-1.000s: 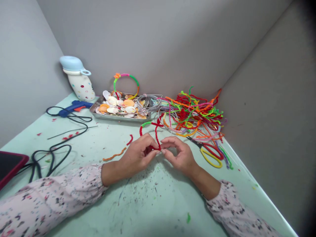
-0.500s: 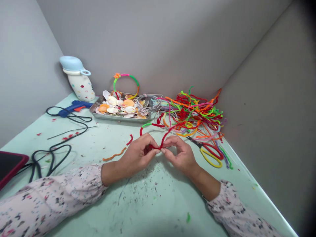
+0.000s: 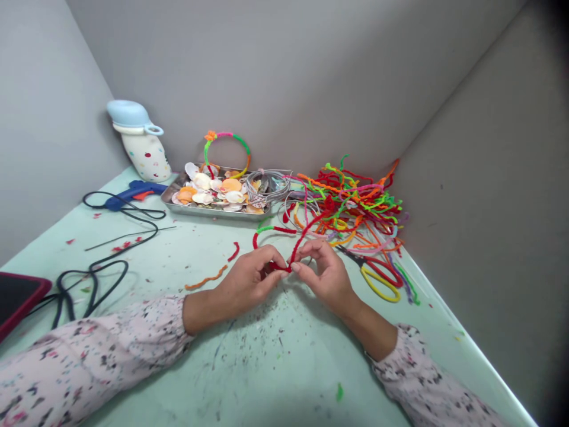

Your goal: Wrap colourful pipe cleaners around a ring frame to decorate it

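Red fuzzy wire (image 3: 303,236) sits low over the green table (image 3: 267,356), between two hands. On the left, the left hand (image 3: 249,281) has its grip pinched on the wire. On the right, the right hand (image 3: 326,276) pinches it too. A pile of bright wires (image 3: 355,204) lies farther right.

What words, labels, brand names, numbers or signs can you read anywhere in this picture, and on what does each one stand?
No readable text anywhere.
The white jug bears only coloured dots, no letters.
The blue glue gun, the metal tray of shells and the scissors show no legible marking.
The red pipe cleaner pinched between the left hand and the right hand carries none.
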A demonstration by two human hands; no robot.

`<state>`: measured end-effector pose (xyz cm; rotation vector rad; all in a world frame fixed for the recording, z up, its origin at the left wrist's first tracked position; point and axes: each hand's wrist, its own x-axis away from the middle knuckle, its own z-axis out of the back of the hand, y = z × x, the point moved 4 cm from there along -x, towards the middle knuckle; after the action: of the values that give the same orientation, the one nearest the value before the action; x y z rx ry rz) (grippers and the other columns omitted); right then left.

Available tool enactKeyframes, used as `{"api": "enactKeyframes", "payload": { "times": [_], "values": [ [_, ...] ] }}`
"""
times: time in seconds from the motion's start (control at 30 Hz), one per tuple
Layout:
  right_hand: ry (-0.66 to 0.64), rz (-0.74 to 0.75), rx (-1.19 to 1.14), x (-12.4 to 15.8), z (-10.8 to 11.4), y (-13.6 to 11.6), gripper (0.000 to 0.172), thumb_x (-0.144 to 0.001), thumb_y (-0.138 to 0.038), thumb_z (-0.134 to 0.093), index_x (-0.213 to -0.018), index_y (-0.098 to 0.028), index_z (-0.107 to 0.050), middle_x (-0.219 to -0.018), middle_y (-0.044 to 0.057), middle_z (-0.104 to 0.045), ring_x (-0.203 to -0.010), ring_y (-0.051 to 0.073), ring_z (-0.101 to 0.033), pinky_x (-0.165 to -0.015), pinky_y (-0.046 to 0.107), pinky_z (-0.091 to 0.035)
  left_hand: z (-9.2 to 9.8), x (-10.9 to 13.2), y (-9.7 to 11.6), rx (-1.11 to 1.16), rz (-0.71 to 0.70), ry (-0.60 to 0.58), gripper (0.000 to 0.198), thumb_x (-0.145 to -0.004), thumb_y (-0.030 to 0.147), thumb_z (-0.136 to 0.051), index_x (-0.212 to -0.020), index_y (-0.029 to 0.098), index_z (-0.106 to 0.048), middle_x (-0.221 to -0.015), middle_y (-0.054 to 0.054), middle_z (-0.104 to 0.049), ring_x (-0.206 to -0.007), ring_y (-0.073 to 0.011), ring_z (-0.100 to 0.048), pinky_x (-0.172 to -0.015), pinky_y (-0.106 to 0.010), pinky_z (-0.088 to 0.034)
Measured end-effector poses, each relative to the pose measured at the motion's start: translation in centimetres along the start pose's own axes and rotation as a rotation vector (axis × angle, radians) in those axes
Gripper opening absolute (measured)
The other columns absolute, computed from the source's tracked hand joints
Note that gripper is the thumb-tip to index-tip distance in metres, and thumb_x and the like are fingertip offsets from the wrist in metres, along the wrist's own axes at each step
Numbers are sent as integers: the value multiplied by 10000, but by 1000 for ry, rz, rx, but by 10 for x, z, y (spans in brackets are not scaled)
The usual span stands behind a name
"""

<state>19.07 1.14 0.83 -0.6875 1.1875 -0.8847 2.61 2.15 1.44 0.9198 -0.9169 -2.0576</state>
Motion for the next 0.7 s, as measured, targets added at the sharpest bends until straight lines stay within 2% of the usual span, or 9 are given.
{"api": "enactKeyframes", "payload": {
  "times": [0.17, 0.3, 0.4, 0.7],
  "values": [
    [55, -4, 28, -2, 1, 3, 178, -795, -208, -659, -894, -238, -515, -820, -10, -584, -783, 155, -589, -783, 324, -481, 0, -1, 3, -12, 55, -23, 67, -852, 231, -588, -857, 167, -609, -760, 2, -620, -646, -109, -523, -573, -217, -398],
    [60, 29, 16, -2, 1, 1, 159, -803, -199, -650, -884, -240, -519, -815, -13, -581, -772, 147, -578, -759, 307, -482, 1, -3, 3, -18, 12, -21, 151, -874, 245, -563, -910, 171, -690, -796, -24, -647, -703, -129, -558, -629, -245, -424],
    [67, 23, 22, -1, 1, 2, 159, -807, -203, -651, -878, -241, -514, -805, -13, -586, -773, 150, -580, -751, 306, -485, 1, -4, 1, 1, 8, -4, 178, -874, 261, -568, -930, 188, -721, -748, -19, -633, -678, -128, -556, -611, -245, -425],
    [38, 18, 102, -1, 2, 1, 131, -825, -221, -631, -907, -234, -529, -838, -1, -601, -805, 162, -584, -783, 323, -471, -1, -3, -5, 58, 78, -1, 158, -873, 243, -562, -903, 189, -708, -747, 3, -587, -620, -102, -549, -578, -225, -438]
  ]
}}
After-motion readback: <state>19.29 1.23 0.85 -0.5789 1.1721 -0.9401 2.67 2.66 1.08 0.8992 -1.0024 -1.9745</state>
